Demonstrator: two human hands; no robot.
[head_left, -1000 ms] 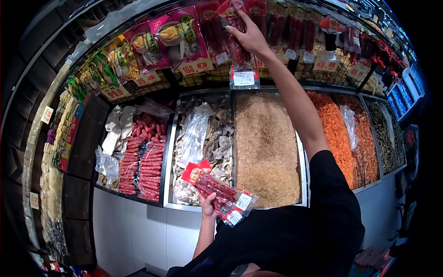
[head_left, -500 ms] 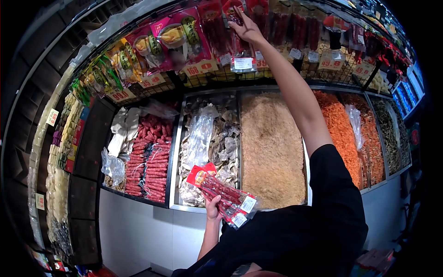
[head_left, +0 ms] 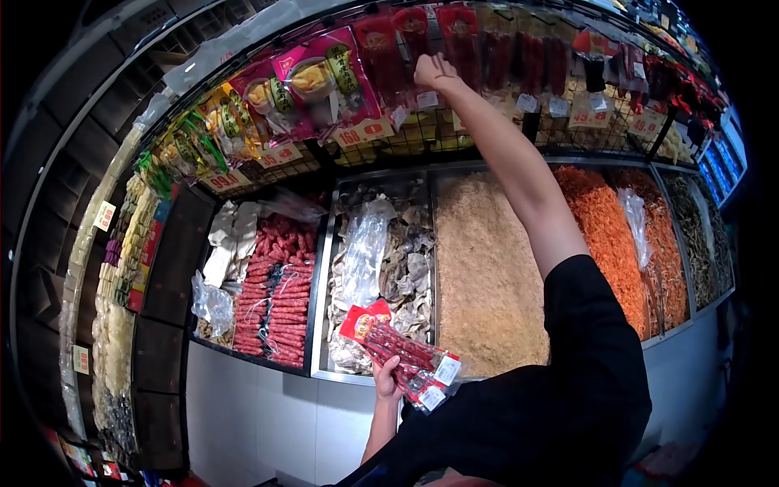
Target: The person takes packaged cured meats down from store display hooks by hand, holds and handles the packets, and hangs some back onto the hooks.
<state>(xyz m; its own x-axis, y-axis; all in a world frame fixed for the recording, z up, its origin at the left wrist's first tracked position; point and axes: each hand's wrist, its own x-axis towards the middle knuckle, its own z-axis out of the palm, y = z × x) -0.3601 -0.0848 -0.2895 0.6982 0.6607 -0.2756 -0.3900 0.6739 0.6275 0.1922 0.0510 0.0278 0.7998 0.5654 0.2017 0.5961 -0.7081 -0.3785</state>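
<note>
My left hand (head_left: pixel 387 378) is closed around red sausage packs (head_left: pixel 404 347) with white labels, low in front of the tray of dried pieces. My right hand (head_left: pixel 436 71) is raised to the hanging rack, its fingers curled in beside a hanging red sausage pack (head_left: pixel 413 34). Whether the fingers grip that pack cannot be made out. More red sausage packs (head_left: pixel 460 49) hang just right of this hand.
Below the rack stand trays of red sausages (head_left: pixel 286 312), dried pieces (head_left: pixel 415 284), tan dried goods (head_left: pixel 489 276) and orange dried goods (head_left: pixel 603 243). Pink packs (head_left: pixel 312 81) hang at the left, above price cards (head_left: pixel 363 132). Shelves line the far left.
My right hand has gone from spread fingers over the hanging pack to curled fingers near its lower part. The view has shifted slightly. My left hand still holds its packs.
</note>
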